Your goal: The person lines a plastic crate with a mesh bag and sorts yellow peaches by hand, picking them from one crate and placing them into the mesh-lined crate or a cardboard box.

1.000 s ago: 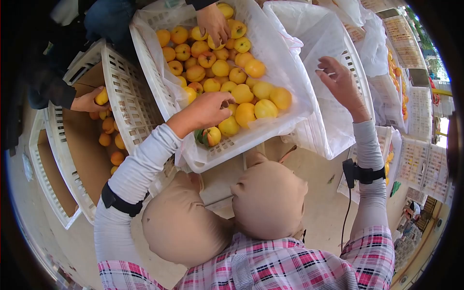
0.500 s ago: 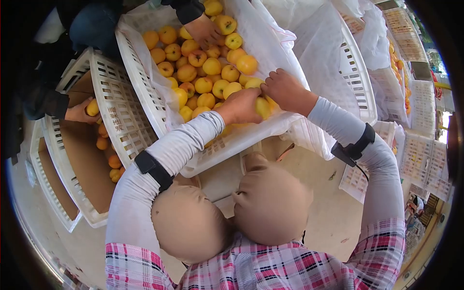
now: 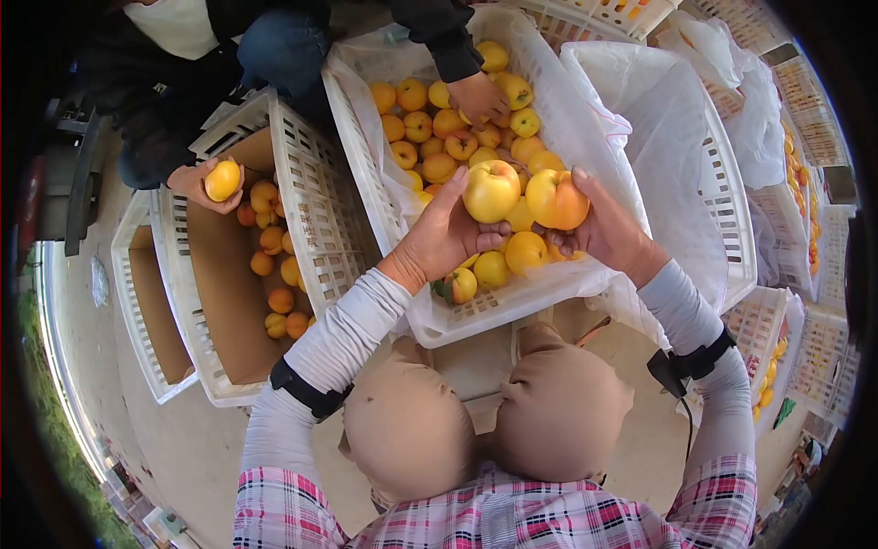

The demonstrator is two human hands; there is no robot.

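Note:
My left hand (image 3: 444, 233) is closed round a yellow fruit (image 3: 491, 191), raised above the front part of a lined white crate (image 3: 466, 322). Beside it, my right hand (image 3: 615, 229) grips an orange-yellow fruit (image 3: 557, 199). The two fruits are side by side, close together. Many yellow and orange fruits (image 3: 439, 167) lie in the crate below, on its thin white liner. A co-worker's hand (image 3: 479, 98) touches fruit at the back of this crate. The co-worker's other hand (image 3: 194, 186) holds a yellow fruit (image 3: 222, 181) over a cardboard-lined crate.
The cardboard-lined crate (image 3: 215, 302) with several orange fruits stands at the left, a narrower crate (image 3: 137, 297) beyond it. A second crate with white liner (image 3: 660, 137) stands at the right. Stacked crates (image 3: 828, 357) line the far right. My knees are below the front crate.
My hands have risen from the crate's front edge, each now with a fruit showing in it. The view has shifted left, and the co-worker's fruit has come up and into fuller sight.

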